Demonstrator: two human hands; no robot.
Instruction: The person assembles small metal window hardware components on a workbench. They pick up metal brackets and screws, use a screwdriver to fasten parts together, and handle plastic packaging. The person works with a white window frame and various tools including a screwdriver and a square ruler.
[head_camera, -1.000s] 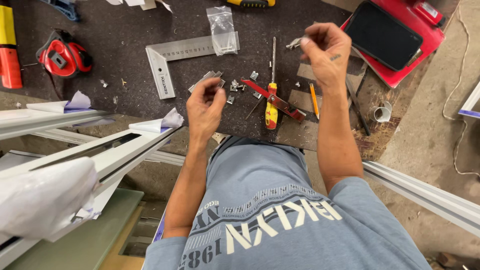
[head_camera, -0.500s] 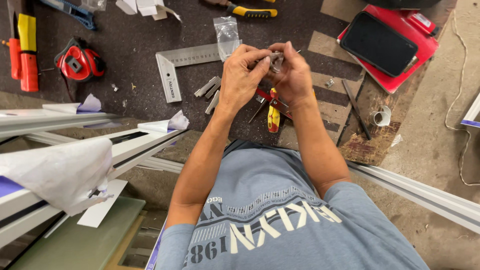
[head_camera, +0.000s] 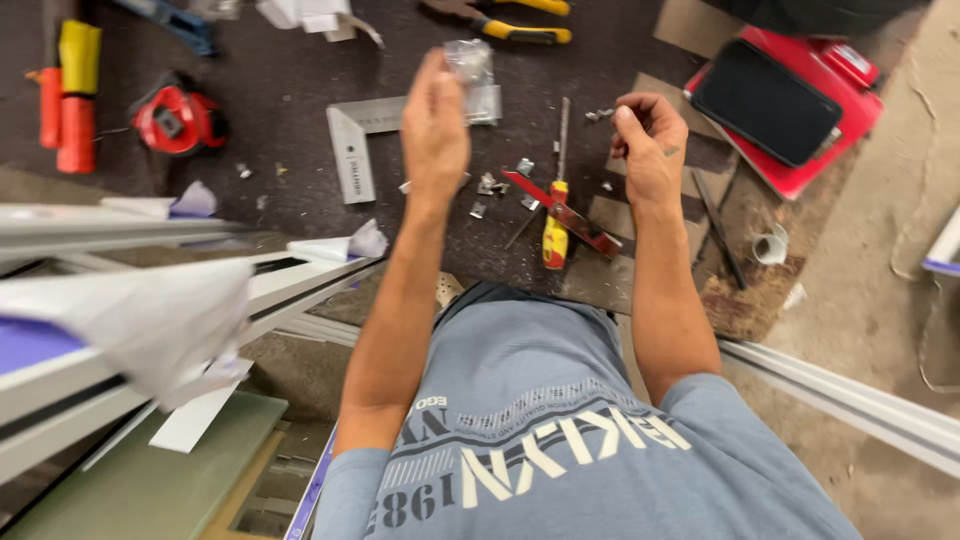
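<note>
My left hand (head_camera: 436, 125) is raised edge-on over the dark bench, blurred, with its fingers straight. Nothing shows in it. Just behind its fingertips a small clear plastic bag (head_camera: 472, 68) lies on a steel try square (head_camera: 352, 150). My right hand (head_camera: 650, 145) is curled into a loose fist to the right, and its fingertips pinch a small metal part (head_camera: 598, 115). Between the hands, on the bench, lie a red-and-yellow screwdriver (head_camera: 556, 215), a red-handled tool (head_camera: 560, 210) and scattered small metal fittings (head_camera: 492, 185).
White window-frame profiles (head_camera: 150, 300) with paper wrap run across the lower left, and another profile (head_camera: 850, 400) runs lower right. Also on the bench are a red tape measure (head_camera: 178, 120), yellow-handled pliers (head_camera: 520, 25), an orange-and-yellow tool (head_camera: 70, 95) and a phone on a red case (head_camera: 768, 100).
The hands were together on a small part half a second ago. They have since separated: the left swung left and up, the right moved right with the part.
</note>
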